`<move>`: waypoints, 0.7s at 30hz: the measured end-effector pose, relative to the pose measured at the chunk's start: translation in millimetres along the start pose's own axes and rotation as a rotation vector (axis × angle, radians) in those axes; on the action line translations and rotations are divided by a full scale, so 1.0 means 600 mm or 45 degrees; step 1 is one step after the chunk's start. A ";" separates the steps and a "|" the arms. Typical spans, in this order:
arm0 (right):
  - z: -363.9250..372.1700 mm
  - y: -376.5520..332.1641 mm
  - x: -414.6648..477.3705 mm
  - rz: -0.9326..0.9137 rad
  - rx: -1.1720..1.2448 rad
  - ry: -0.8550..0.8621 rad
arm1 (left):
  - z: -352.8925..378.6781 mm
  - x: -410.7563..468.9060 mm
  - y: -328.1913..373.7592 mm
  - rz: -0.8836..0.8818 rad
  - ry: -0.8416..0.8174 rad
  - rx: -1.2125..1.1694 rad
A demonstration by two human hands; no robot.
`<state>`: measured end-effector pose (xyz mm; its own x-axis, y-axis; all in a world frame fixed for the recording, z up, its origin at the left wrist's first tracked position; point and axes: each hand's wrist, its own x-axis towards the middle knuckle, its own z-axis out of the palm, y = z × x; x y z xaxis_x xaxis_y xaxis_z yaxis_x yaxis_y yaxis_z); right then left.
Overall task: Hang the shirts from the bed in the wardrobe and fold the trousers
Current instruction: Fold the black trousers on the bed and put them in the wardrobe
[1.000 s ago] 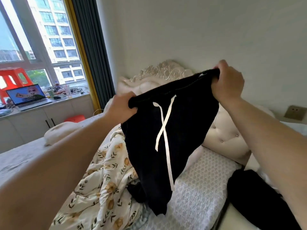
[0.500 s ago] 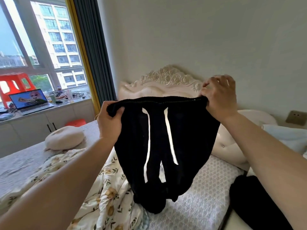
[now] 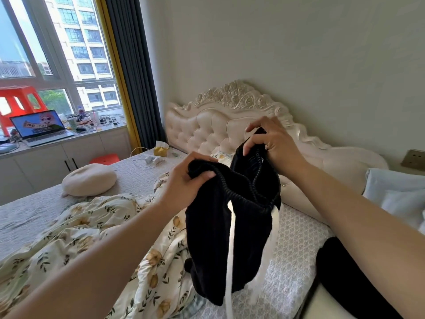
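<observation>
Two hands: left hand (image 3: 184, 183), right hand (image 3: 276, 146) fingers grip one trousers (image 3: 207, 231); two drawstrings (image 3: 230, 256).

The black trousers (image 3: 216, 238) hide the stretch of headboard (image 3: 207, 125) directly behind them. How far the fingers of the left hand (image 3: 181, 185) and right hand (image 3: 278, 146) reach inside their bunched waistband cannot be seen. Below the trousers one white drawstring (image 3: 230, 261) runs off the bottom edge.

Right of the trousers, a black garment (image 3: 340, 272) is half hidden behind the right forearm (image 3: 368, 226) and cut by the bottom edge; its kind cannot be told. Farther right, pale blue bedding (image 3: 395, 187) and a wall socket (image 3: 414, 158) are cut by the right edge.

Far left of the trousers, the laptop (image 3: 41, 130) screen and the clutter (image 3: 92, 122) beside it are too small to make out.
</observation>
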<state>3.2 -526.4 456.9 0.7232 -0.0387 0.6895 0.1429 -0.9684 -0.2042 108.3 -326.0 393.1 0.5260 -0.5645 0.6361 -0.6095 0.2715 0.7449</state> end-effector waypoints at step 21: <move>0.060 -0.007 -0.037 0.385 0.464 -0.260 | 0.039 0.008 -0.030 -0.557 -0.614 -0.557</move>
<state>11.2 -512.8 417.4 0.8805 -0.2200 0.4200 0.1066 -0.7713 -0.6275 107.8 -351.6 378.0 0.2877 -0.9399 0.1838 -0.0648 0.1724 0.9829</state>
